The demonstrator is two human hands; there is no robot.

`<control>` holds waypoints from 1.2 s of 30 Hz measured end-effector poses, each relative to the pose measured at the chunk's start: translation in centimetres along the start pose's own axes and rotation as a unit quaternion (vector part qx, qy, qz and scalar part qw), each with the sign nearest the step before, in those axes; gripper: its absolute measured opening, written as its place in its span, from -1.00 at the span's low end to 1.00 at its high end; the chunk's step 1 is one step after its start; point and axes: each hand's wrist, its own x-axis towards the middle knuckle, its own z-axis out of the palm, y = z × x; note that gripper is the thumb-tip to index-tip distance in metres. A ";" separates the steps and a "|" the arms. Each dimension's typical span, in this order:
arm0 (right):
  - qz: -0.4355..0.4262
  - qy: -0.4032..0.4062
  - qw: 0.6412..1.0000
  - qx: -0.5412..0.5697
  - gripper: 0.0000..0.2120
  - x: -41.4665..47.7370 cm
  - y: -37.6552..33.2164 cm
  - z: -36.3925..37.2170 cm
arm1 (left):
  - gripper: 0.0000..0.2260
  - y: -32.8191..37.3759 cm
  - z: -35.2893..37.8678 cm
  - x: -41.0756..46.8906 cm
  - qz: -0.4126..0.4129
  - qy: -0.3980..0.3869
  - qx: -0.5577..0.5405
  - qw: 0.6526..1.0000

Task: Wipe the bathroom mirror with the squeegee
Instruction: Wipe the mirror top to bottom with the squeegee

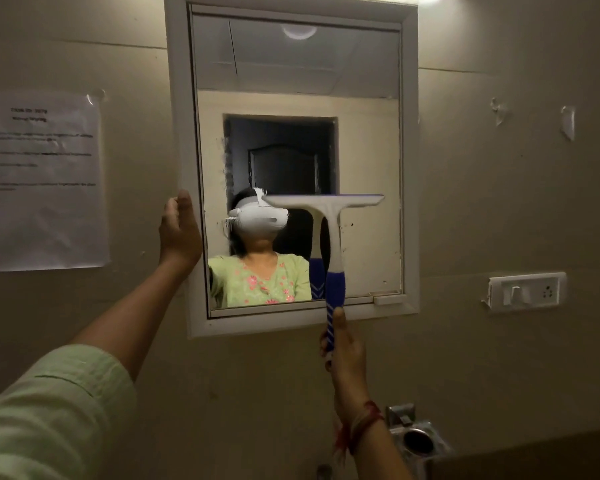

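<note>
— Where's the squeegee (329,216)?

— Upright against the mirror (368,140), its blade level across the lower middle of the glass, handle pointing down past the white frame (411,168).

— Who holds it?

— The right hand (343,344), fingers (324,344) wrapped tight round the blue grip, thumb lying along it.

— And the left hand (179,230)?

— On the frame's left edge, fingers curled round behind it (tips hidden). A printed notice (39,181) hangs on the wall to the left.
</note>
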 end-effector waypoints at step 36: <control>0.072 0.031 0.997 -0.007 -0.56 -5.9 7.0 -3.9 | -0.75 0.5 -0.2 -0.4 0.006 0.007 0.002 1.000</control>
